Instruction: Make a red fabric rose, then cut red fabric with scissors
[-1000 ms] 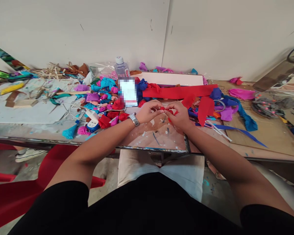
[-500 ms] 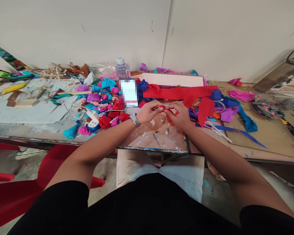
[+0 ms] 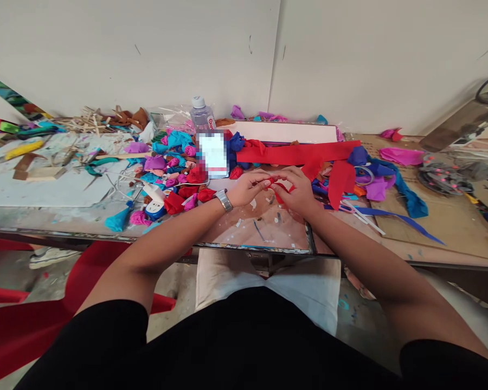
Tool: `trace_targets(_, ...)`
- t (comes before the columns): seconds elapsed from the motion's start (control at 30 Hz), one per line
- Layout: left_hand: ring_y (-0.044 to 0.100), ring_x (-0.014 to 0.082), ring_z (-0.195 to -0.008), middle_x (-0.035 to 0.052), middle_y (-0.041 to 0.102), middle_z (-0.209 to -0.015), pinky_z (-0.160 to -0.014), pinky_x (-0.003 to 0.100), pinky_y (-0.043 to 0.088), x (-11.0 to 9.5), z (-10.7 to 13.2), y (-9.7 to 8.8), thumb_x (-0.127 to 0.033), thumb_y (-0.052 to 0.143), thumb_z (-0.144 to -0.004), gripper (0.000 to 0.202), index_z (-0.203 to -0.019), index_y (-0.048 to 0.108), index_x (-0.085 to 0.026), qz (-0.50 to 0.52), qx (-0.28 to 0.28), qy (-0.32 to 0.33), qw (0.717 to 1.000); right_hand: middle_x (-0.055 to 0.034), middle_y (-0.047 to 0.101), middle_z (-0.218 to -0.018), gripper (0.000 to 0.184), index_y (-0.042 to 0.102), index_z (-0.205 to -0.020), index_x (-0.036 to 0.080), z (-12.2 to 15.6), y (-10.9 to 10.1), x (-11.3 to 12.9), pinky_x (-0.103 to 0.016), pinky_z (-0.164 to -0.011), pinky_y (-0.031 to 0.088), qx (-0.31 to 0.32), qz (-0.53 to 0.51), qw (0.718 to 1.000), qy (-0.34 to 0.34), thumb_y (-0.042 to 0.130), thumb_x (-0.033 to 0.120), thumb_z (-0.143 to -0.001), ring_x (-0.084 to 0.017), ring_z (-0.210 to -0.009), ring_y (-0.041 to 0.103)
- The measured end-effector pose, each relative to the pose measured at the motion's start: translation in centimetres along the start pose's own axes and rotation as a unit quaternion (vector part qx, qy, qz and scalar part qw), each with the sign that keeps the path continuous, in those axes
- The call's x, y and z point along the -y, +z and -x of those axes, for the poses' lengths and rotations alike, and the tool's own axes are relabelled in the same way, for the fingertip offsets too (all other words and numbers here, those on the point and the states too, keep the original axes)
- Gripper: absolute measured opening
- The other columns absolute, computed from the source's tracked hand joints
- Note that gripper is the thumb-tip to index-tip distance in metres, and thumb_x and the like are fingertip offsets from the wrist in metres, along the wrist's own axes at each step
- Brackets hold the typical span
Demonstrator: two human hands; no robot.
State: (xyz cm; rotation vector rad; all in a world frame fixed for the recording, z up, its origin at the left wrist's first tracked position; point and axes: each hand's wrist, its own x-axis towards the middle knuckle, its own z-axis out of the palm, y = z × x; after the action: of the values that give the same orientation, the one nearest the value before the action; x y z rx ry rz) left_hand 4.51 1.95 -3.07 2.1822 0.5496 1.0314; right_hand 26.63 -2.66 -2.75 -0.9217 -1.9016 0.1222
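Above the front of the table, my left hand (image 3: 245, 189) and my right hand (image 3: 299, 192) meet with their fingertips together. Between them they pinch a small piece of red crepe paper (image 3: 282, 196), part of it hanging below my right fingers. Its exact shape is mostly hidden by the fingers. Just behind the hands lies a long red crepe paper strip (image 3: 296, 154), with a loose end drooping to the right. To the left is a heap of rolled and bunched crepe paper pieces (image 3: 174, 204) in red, pink, purple and blue.
A clear bottle (image 3: 202, 115) stands behind a blurred-out phone-like object (image 3: 213, 156). A blue and white power socket (image 3: 155, 209) with a plug sits among the scraps. Wood sticks (image 3: 93, 120) and a yellow cutter (image 3: 23, 149) lie left; a tilted grey bottle (image 3: 451, 125) is far right.
My right fingers have shifted slightly over the red piece, and less of it shows between the fingertips. Both hands stay in nearly the same place; the view has tilted a little.
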Motion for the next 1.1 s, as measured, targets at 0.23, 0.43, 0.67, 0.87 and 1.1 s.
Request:
trace_targets(0.23,0.071,0.0242,-0.108,0.0141,0.077,-0.118,-0.095,0.039,0.056,-0.14,-0.08,0.1,-0.066,0.054,-0.106,0.056,-0.113,0.081,-0.018,-0.005,0.005,-0.016,1.0,-0.0093,0.075,-0.108,0.028,0.078,-0.11,0.027,0.01,0.15,-0.37,-0.049,-0.095,0.06,-0.003,0.003,1.0,-0.013,0.068,0.052,-0.102,-0.029,-0.105,0.071)
trace_targets(0.43,0.07,0.0177,-0.088,0.0114,0.076,-0.111,-0.079,0.031,0.055,-0.32,0.11,0.06,-0.069,0.071,-0.094,0.056,-0.112,0.079,-0.017,-0.015,-0.053,-0.076,0.996,-0.008,0.077,-0.105,0.028,0.077,-0.104,0.028,-0.01,0.32,-0.24,-0.049,-0.092,0.059,-0.015,0.008,1.0,-0.003,0.072,0.055,-0.099,-0.029,-0.102,0.072)
trace_targets(0.67,0.069,0.0203,-0.092,0.0111,0.077,-0.104,-0.083,0.032,0.052,-0.82,-0.06,-0.14,-0.071,0.064,-0.098,0.059,-0.106,0.08,-0.015,0.011,-0.011,-0.085,0.996,-0.0064,0.077,-0.097,0.036,0.075,-0.094,0.026,0.17,0.27,-0.53,-0.047,-0.089,0.057,-0.021,-0.003,1.0,0.006,0.077,0.062,-0.094,-0.029,-0.098,0.071)
trace_targets(0.87,0.062,0.0164,-0.08,0.0085,0.074,-0.094,-0.076,0.03,0.049,-0.67,-0.17,0.05,-0.077,0.062,-0.096,0.066,-0.105,0.076,-0.014,0.058,-0.043,-0.099,0.992,-0.0066,0.079,-0.097,0.038,0.074,-0.099,0.026,0.01,0.0,-0.14,-0.046,-0.085,0.057,-0.029,-0.004,0.999,0.03,0.075,0.064,-0.095,-0.028,-0.091,0.071)
trace_targets(1.1,0.056,0.0149,-0.074,0.0055,0.071,-0.086,-0.072,0.029,0.047,-0.73,-0.26,-0.09,-0.08,0.064,-0.093,0.068,-0.1,0.076,-0.014,0.064,-0.055,-0.11,0.99,-0.0056,0.078,-0.09,0.033,0.072,-0.09,0.026,-0.01,-0.04,0.01,-0.046,-0.085,0.055,-0.016,0.005,1.0,0.013,0.068,0.056,-0.102,-0.027,-0.091,0.07)
